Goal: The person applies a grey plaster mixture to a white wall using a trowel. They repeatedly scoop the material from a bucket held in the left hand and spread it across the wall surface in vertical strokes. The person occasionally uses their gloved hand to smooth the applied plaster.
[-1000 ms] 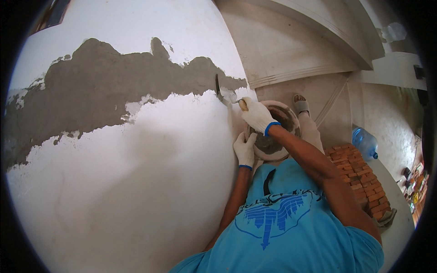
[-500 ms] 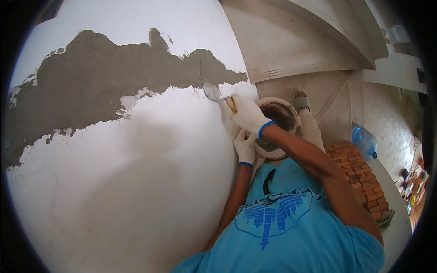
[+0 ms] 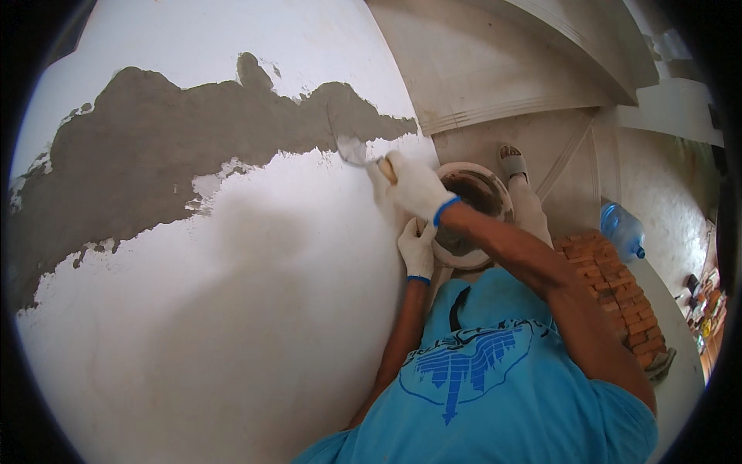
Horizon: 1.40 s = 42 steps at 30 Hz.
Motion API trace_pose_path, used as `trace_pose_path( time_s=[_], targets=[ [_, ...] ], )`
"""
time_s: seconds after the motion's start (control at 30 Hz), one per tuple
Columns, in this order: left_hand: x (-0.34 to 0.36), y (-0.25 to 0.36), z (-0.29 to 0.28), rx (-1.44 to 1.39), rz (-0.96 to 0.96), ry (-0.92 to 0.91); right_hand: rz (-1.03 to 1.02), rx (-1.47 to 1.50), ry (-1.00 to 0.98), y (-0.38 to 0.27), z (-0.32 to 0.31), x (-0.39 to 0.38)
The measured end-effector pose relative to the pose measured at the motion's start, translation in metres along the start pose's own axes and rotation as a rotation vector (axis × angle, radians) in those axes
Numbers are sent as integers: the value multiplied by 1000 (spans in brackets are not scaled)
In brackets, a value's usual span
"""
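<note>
My right hand [image 3: 417,188], in a white knit glove with a blue cuff, is closed round the wooden handle of a trowel [image 3: 352,150]. The trowel's thin metal blade lies against the wall at the lower edge of a grey mortar band [image 3: 178,127]. Below it, my left hand [image 3: 417,251], gloved the same way, is closed at the left rim of a round bucket [image 3: 506,203]. Its fingertips are partly hidden. Dark grey wet mortar [image 3: 471,193] shows inside the bucket, and my right forearm crosses over part of it.
The white wall [image 3: 232,325] fills the left side, with my shadow on it. A pale stepped ledge [image 3: 502,62] stands at the upper right. My sandalled foot [image 3: 512,161] is beside the bucket. Stacked red bricks [image 3: 618,298] and a blue water jug [image 3: 622,230] are to the right.
The trowel and my right hand have shifted slightly left in the picture; the view has tilted a little as well. My left hand stays at the bucket.
</note>
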<state>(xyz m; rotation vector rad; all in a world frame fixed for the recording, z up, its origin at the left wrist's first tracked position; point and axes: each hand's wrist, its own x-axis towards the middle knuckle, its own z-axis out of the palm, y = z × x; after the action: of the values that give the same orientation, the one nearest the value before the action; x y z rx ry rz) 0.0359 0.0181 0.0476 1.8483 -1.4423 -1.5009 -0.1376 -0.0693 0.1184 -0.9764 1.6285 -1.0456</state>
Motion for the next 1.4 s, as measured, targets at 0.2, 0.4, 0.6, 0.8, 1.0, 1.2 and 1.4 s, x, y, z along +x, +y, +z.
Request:
trace_pose_path(
  time_s=[0.2,0.4,0.6,0.8,1.0,1.2,1.4],
  targets=[
    [-8,21,11,-128,18,37,-22,-62,-93,18,-17,-39],
    [-10,30,7,-57,-26,-6,-77,11,33,17,-6,27],
    [0,6,23,-333,39,178,-101,-35,-58,-6,-3,-31],
    [0,-4,2,-107,-36,-10,56,16,-60,-6,-12,-10],
    [0,5,19,-425,18,151,-220,-50,16,-11,3,-20],
    [2,1,3,-172,-60,45,-60,25,-20,11,-6,-36],
    [-11,34,11,-75,-11,14,92,-34,-50,49,-7,22]
  ],
)
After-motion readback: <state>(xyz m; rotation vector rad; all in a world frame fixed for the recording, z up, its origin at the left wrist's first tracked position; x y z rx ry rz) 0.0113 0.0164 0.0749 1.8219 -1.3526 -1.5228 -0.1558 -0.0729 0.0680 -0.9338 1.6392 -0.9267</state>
